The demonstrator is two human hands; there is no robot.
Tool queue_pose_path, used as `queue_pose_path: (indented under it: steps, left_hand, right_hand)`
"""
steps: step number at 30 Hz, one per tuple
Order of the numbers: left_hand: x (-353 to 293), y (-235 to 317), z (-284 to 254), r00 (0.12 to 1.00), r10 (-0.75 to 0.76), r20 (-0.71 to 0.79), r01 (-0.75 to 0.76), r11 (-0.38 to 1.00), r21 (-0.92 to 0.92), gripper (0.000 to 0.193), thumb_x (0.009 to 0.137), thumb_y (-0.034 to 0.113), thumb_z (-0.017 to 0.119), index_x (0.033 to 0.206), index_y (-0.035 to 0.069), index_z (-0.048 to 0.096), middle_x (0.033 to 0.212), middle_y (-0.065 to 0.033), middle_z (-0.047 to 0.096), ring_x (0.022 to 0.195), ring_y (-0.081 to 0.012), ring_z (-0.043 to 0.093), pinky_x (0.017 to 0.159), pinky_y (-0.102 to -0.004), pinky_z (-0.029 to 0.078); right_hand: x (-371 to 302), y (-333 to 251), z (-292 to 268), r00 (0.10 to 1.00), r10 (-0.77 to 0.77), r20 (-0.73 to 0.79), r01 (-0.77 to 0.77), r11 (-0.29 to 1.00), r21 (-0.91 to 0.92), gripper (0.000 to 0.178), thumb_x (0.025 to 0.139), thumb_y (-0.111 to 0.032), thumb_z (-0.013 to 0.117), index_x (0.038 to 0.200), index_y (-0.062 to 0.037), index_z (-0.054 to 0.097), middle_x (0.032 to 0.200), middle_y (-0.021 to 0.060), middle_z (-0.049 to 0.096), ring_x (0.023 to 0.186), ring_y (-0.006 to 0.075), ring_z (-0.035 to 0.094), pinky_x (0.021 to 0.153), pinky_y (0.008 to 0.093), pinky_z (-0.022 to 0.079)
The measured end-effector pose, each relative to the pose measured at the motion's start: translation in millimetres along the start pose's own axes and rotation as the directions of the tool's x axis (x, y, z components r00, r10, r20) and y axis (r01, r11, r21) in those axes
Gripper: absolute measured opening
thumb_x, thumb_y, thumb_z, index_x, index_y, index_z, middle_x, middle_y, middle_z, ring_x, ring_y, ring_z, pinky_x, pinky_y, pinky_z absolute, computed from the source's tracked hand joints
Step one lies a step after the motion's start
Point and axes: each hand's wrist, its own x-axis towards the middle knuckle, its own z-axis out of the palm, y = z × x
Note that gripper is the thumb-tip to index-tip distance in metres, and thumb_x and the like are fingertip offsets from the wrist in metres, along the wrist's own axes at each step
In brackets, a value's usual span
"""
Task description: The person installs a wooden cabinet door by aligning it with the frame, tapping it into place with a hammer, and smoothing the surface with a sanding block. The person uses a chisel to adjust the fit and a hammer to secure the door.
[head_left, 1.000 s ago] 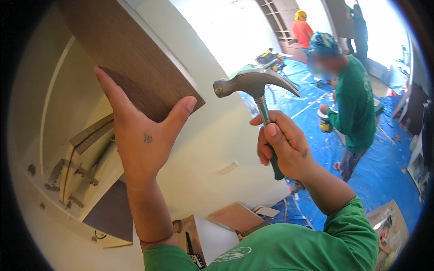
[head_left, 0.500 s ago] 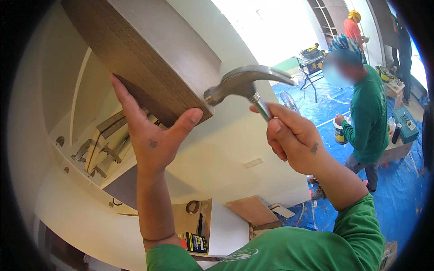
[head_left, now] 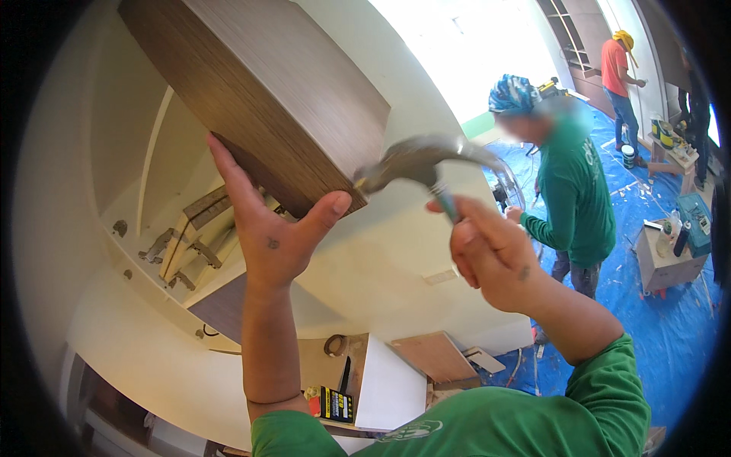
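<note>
I am at an indoor building site, a room in the middle of being fitted out. Blue floor sheeting (head_left: 647,335), flecked with pale scraps (head_left: 645,189), spreads through it. A wood-grain cabinet (head_left: 251,99) meets the pale wall (head_left: 365,266) beside me, and loose boards (head_left: 432,356) lean lower down. Farther off, a teal toolbox (head_left: 694,217) sits on a boxy counter (head_left: 664,273), cans (head_left: 666,139) stand nearby, and a co-worker in green (head_left: 575,190) and another in orange (head_left: 614,70) are present.

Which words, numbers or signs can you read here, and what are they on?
Black package: yellow lettering, not copied here.
Wearer's green shirt: pale emblem, too small.
Co-worker's green shirt: pale print, too blurred.
Left hand, right hand: small dark marks, illegible.
</note>
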Motion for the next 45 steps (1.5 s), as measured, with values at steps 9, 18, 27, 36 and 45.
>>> queue_pose_path:
  steps: [9,18,27,36,45]
  left_hand:
    - [-2,1,1,1.0,-0.027,0.005,0.027,1.0,0.006,0.144,0.07,0.037,0.094,0.157,-0.005,-0.013,0.162,-0.0275,0.011,0.149,-0.0366,0.021,0.121,-0.0443,0.025]
    - [17,18,-13,0.85,0.45,0.275,-0.516,0.605,0.606,0.079,0.072,0.046,0.087,0.139,0.017,0.057,0.167,-0.0193,0.021,0.156,-0.0386,0.009,0.123,-0.053,0.009]
    - [43,45,-7,0.822,0.283,0.494,-0.526,0.709,0.47,0.018,0.061,0.017,0.075,0.079,0.021,0.076,0.162,-0.015,0.038,0.156,-0.0384,0.013,0.12,-0.0588,-0.005]
    - [43,50,-4,0.837,0.24,0.491,-0.496,0.71,0.499,0.014,0.059,0.018,0.075,0.072,0.021,0.072,0.162,-0.014,0.038,0.156,-0.0391,0.012,0.12,-0.0583,-0.008]
    - [42,50,1,0.827,0.236,0.509,-0.516,0.679,0.523,0.014,0.061,0.016,0.07,0.075,0.017,0.068,0.162,-0.0175,0.037,0.157,-0.0391,0.009,0.12,-0.0602,-0.007]
  right_hand:
    - [4,-12,-13,1.0,0.021,-0.023,-0.016,0.983,0.184,0.038,0.111,-0.032,0.042,0.135,-0.0046,0.052,0.068,-0.004,0.043,0.055,0.0035,0.04,0.052,0.0216,0.035]
    - [-19,1,-25,0.994,0.073,-0.083,-0.059,0.986,0.158,0.039,0.111,-0.033,0.04,0.132,-0.0028,0.053,0.066,-0.0038,0.044,0.052,0.0027,0.04,0.051,0.0204,0.036]
    - [-34,31,-42,0.982,0.089,-0.167,-0.052,0.975,0.215,0.037,0.111,-0.031,0.041,0.131,-0.0013,0.053,0.063,-0.0036,0.045,0.048,0.0028,0.04,0.046,0.0199,0.033]
    - [-27,47,-49,0.979,0.126,-0.158,-0.075,0.952,0.296,0.037,0.111,-0.032,0.041,0.13,-0.0022,0.054,0.062,-0.0029,0.045,0.048,0.0036,0.039,0.046,0.02,0.033]
    - [-33,45,-43,0.982,0.116,-0.149,-0.063,0.946,0.319,0.037,0.111,-0.031,0.041,0.13,-0.0027,0.054,0.063,-0.0026,0.045,0.049,0.0036,0.039,0.047,0.0203,0.033]
